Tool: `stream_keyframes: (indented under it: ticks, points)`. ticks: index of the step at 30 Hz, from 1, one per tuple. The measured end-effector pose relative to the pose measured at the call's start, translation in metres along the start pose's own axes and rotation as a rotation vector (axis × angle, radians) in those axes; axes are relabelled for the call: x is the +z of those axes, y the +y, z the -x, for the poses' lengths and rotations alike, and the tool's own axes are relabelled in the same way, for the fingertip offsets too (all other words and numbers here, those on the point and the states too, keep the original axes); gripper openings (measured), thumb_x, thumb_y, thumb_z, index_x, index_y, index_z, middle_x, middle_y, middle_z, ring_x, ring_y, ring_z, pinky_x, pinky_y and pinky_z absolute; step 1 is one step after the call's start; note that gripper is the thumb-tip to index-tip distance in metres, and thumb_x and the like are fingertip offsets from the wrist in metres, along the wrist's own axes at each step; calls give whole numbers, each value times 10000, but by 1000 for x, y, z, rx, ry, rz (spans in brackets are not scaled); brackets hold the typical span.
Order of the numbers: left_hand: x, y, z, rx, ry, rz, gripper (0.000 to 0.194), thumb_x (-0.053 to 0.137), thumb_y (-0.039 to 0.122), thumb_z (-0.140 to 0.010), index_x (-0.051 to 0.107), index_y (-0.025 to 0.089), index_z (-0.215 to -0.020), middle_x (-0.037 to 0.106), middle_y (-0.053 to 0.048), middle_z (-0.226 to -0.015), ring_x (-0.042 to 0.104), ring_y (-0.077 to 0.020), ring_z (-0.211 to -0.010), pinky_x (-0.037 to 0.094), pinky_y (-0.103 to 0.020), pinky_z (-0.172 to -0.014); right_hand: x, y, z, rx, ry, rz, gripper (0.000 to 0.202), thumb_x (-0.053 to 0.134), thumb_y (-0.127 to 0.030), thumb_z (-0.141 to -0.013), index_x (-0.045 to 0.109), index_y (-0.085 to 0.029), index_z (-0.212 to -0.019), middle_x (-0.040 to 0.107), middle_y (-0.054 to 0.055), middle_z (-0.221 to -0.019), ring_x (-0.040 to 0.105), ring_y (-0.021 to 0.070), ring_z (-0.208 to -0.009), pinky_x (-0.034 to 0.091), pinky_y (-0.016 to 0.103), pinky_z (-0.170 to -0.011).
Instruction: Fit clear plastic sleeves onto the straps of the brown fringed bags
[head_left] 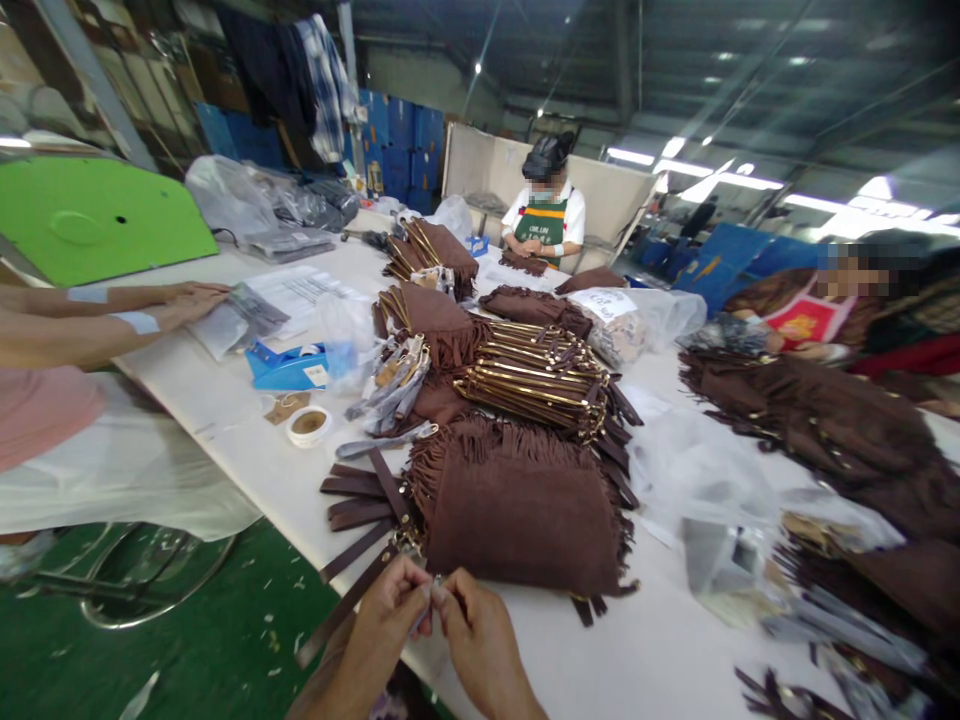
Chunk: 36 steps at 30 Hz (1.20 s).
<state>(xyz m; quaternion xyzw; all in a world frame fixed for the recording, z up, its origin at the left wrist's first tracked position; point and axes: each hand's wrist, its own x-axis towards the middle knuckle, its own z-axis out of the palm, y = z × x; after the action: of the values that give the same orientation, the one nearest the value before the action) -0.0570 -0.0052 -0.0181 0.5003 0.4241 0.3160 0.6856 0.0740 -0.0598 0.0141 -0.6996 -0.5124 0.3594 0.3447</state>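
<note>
My left hand (391,602) and my right hand (480,625) meet at the table's near edge, fingers pinched together. Between the fingertips shows a bit of something small and greyish, mostly covered, whose kind I cannot make out. Just beyond my hands lies a brown fringed bag (521,515), flat on the white table. Brown straps (360,505) with gold-coloured metal fittings stick out from its left side, close to my left hand. Behind it, a stack of brown bags with gold-coloured frames (536,375) is piled up, beside grey-wrapped straps (397,385).
A tape roll (308,426) and a blue tape dispenser (289,367) sit to the left. Another person's hands (184,302) press on a plastic bag at far left. Co-workers stand at the back and right. More brown bags (817,430) and clear plastic (705,470) lie rightward.
</note>
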Motion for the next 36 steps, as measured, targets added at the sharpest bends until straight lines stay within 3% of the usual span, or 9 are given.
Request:
stream_keyframes:
  ticks: [10, 16, 20, 28, 36]
  points:
    - [1, -1, 2, 5, -17, 47, 139, 581, 329, -808, 570, 192, -786, 577, 24, -575, 522, -149, -552, 401, -247, -565, 0, -3, 0, 21, 44, 146, 224, 453, -242, -913, 492, -215, -694, 594, -12, -633, 570, 159, -614, 284, 231, -572]
    - [12, 6, 1, -119, 114, -11, 309, 621, 480, -746, 537, 195, -663, 547, 26, -472, 477, -138, -456, 366, -238, -490, 1, -2, 2, 37, 58, 179, 220, 457, -215, -909, 514, -213, -696, 620, -2, -641, 587, 165, -626, 297, 239, -589]
    - [18, 14, 5, -173, 194, 8, 315, 633, 488, -734, 566, 185, -676, 586, 11, -502, 505, -145, -495, 379, -232, -512, 5, -2, 8, 40, 100, 102, 200, 439, -207, -923, 535, -208, -747, 646, 0, -698, 601, 156, -669, 335, 227, -629]
    - [20, 16, 12, -202, 238, 71, 316, 672, 476, -713, 594, 169, -708, 607, 4, -526, 510, -139, -512, 378, -220, -515, 12, 0, 13, 27, 213, 20, 208, 466, -291, -931, 573, -211, -772, 641, -9, -694, 601, 160, -662, 373, 215, -632]
    - [22, 16, 11, -197, 261, 115, 334, 685, 492, -690, 575, 179, -649, 584, 8, -488, 461, -126, -477, 350, -223, -491, 11, 3, 14, 14, 242, 139, 206, 445, -321, -944, 595, -212, -853, 668, 21, -803, 629, 187, -762, 385, 236, -691]
